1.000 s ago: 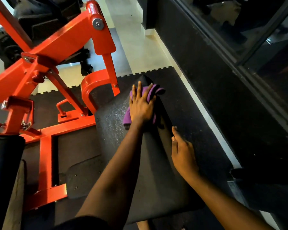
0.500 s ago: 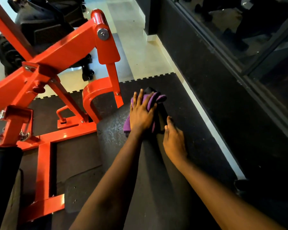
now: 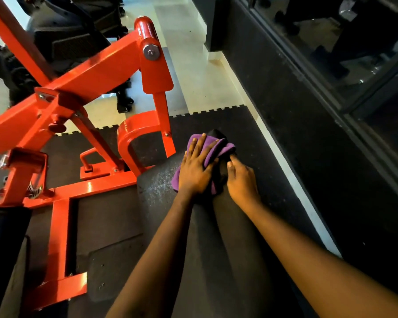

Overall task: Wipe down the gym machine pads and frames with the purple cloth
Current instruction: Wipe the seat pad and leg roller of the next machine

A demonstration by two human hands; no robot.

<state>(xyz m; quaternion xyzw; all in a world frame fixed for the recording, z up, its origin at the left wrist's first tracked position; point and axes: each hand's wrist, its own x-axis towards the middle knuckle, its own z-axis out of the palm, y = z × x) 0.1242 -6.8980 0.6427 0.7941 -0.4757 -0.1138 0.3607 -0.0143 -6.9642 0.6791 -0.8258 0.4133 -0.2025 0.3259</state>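
A person's left hand (image 3: 194, 167) presses flat, fingers straight, on a folded purple cloth (image 3: 217, 148) at the narrow far end of a black machine pad (image 3: 159, 187). The cloth runs lengthwise along the pad, away from the person, bulging past the fingertips. The right hand (image 3: 241, 180) rests just beside the cloth with its fingers bent; whether it grips anything is unclear. The orange frame (image 3: 101, 72) stands left of both hands.

Gym, orange machine frame (image 3: 106, 72), black pad (image 3: 193, 237), rubber floor tiles (image 3: 262, 145)
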